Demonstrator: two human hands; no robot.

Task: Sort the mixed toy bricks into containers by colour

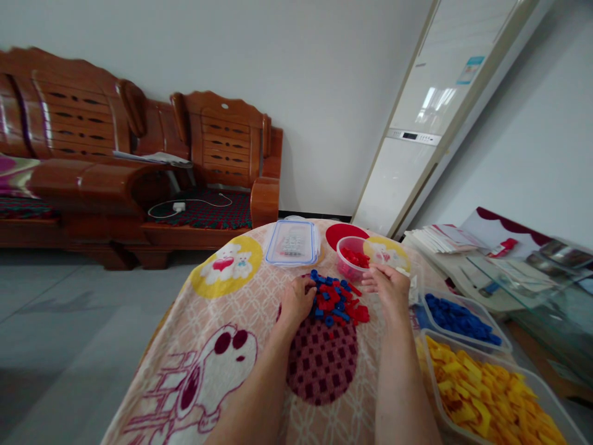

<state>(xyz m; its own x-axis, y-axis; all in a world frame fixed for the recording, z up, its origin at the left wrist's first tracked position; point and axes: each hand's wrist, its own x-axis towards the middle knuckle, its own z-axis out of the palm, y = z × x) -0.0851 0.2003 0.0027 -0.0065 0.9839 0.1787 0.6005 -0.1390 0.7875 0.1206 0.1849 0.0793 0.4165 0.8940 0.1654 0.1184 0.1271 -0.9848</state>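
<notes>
A loose pile of small red and blue plastic pieces lies on the tablecloth in front of me. My left hand is at the left edge of this pile, fingers curled in against the blue pieces; what is between the fingertips is hidden. To the right of the pile, my right hand hovers near the round clear tub, its fingers stretched out to the left and nothing visible in them. Red pieces lie inside that tub.
A clear lidded box with a blue rim sits at the table's far side. On the right are a tub of blue pieces and a larger tub of yellow pieces. Beyond them stands a glass-topped table with papers.
</notes>
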